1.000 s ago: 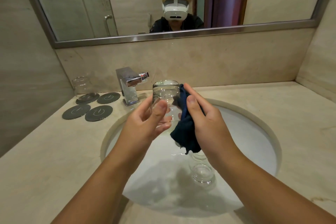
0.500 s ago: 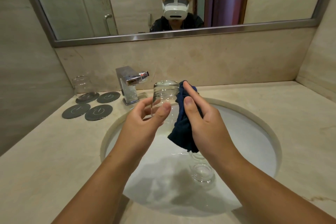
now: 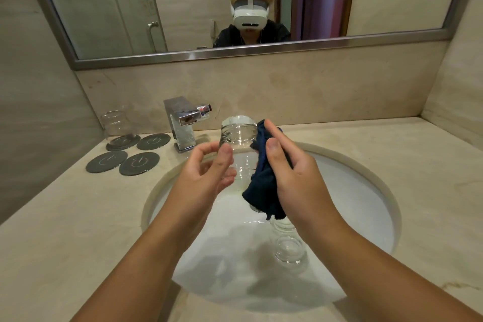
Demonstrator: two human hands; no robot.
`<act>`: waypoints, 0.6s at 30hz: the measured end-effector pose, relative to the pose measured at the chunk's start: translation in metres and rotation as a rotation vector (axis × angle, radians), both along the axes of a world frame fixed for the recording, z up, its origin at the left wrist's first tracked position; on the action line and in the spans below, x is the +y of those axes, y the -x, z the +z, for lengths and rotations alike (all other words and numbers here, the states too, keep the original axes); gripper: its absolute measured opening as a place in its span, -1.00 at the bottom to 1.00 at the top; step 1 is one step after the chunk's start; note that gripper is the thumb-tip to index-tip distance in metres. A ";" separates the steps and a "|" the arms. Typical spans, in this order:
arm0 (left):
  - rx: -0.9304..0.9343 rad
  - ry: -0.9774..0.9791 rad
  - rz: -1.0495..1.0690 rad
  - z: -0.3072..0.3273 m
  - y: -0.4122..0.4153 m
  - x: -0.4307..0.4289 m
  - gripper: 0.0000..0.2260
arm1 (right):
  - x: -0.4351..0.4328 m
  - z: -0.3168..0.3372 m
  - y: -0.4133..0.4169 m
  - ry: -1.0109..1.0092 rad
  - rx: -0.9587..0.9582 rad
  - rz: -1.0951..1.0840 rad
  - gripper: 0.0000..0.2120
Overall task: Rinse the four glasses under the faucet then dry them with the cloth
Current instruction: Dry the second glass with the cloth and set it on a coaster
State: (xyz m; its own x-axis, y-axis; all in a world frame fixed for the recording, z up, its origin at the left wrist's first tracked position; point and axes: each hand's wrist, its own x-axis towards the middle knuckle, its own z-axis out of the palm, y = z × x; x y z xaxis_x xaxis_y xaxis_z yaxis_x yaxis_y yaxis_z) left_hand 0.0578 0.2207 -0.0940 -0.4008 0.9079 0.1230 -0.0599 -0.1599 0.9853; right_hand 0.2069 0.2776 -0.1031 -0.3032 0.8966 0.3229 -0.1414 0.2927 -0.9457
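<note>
Over the white sink (image 3: 366, 191) I hold a clear ribbed glass (image 3: 239, 136) upside down, its base uppermost. My left hand (image 3: 209, 172) grips its lower part with thumb and fingers. My right hand (image 3: 292, 178) presses a dark blue cloth (image 3: 264, 188) against the glass's right side, the cloth bunched in its grip and hanging down. Another clear glass (image 3: 288, 248) lies in the basin below my right wrist. A further glass (image 3: 115, 125) stands on a coaster at the back left. The chrome faucet (image 3: 184, 123) runs no water that I can see.
Dark round coasters (image 3: 125, 157) sit on the beige counter left of the faucet. A framed mirror (image 3: 235, 55) spans the back wall. Walls close in on the left and the right. Bare counter (image 3: 431, 165) lies right of the sink.
My right hand with the cloth has slid slightly along the glass's side. My left fingers have shifted their hold on the glass, which has turned a little.
</note>
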 end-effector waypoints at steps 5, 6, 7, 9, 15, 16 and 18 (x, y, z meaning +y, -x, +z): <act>-0.033 -0.032 0.004 0.002 0.001 -0.003 -0.38 | -0.002 0.001 -0.002 -0.058 -0.013 -0.003 -0.64; -0.082 -0.036 -0.015 0.003 0.002 -0.003 -0.39 | -0.001 0.001 -0.002 -0.049 0.007 0.004 -0.64; -0.126 -0.038 -0.040 0.004 0.002 -0.003 -0.40 | 0.000 0.001 -0.002 -0.037 0.032 0.014 -0.63; -0.166 -0.031 -0.076 0.004 0.002 -0.004 -0.43 | 0.001 0.001 -0.001 -0.009 0.064 0.026 -0.64; -0.019 -0.030 0.005 0.001 0.000 -0.001 -0.37 | 0.003 0.001 -0.002 0.028 0.051 -0.004 -0.63; -0.013 -0.041 0.017 0.001 0.001 -0.001 -0.42 | 0.003 0.001 -0.003 0.016 0.043 -0.011 -0.63; -0.014 -0.053 0.015 0.001 0.000 -0.001 -0.57 | 0.002 0.001 -0.003 -0.026 0.020 -0.030 -0.62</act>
State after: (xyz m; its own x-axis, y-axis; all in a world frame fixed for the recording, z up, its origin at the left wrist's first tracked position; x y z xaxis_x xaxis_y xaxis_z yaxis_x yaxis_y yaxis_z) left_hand 0.0580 0.2196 -0.0928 -0.4163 0.8941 0.1651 -0.0706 -0.2128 0.9745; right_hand 0.2102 0.2791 -0.1020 -0.2695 0.8963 0.3522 -0.1514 0.3218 -0.9346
